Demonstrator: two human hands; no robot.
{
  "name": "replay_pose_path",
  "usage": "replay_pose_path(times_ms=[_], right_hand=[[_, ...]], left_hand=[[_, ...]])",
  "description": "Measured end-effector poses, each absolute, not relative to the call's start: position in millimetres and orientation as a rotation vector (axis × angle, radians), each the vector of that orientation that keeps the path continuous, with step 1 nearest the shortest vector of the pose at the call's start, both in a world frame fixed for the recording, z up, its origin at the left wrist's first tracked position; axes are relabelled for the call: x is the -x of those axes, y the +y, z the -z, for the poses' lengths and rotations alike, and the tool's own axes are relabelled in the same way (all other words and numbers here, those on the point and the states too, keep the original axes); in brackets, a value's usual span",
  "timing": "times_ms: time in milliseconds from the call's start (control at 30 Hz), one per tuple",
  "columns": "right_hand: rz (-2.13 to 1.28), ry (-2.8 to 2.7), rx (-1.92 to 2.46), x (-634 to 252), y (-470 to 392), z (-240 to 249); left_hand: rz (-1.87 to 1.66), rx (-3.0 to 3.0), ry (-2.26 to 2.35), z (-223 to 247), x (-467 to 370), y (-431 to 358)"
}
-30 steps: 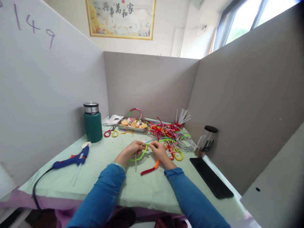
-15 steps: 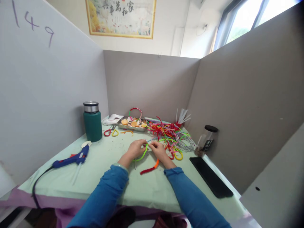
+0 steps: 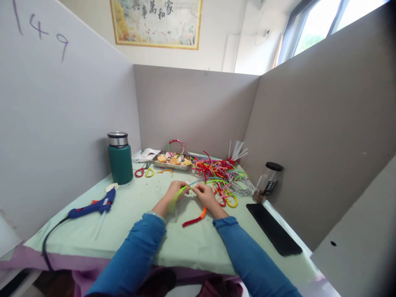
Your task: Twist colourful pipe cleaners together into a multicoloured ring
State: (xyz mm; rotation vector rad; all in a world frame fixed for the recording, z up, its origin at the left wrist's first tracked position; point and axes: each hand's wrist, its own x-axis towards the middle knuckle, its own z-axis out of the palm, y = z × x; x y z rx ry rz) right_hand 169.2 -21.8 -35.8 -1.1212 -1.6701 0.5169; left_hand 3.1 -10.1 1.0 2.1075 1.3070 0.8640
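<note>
Over the middle of the table, my left hand is closed in a pinch on a lime green pipe cleaner, whose loose, blurred length swings down over the wrist side. Just to its right, my right hand pinches close to the green one's end. From beneath the right palm a red and orange fuzzy pipe-cleaner strip curves down onto the table. A thin light blue length shows behind the fingertips. The fingers hide the exact point where the pieces meet.
A heap of coloured pipe cleaners lies behind my right hand, beside a metal tray of decorations. Scissors, a green flask and a blue glue gun are leftward. A black phone-like slab and clear bottle stand right.
The lime green pipe cleaner has swung from hanging between my hands to lying leftward over my left hand and wrist. Both hands stay almost in place.
</note>
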Motion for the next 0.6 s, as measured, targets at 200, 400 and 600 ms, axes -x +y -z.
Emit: replay_pose_path(times_ms=[200, 400, 600], right_hand=[[-0.498, -1.712, 1.097, -168.5, -26.4, 33.5], [-0.526, -1.734, 1.064, -168.3, -28.2, 32.8], [-0.579, -1.736, 1.009, -167.7, -30.9, 31.4]], left_hand=[[-0.791, -1.796, 1.274, -8.0, 1.4, -16.7], [-0.712, -1.675, 1.227, -10.0, 5.3, -17.0], [-0.697, -1.488, 1.177, -6.7, 4.5, -11.1]])
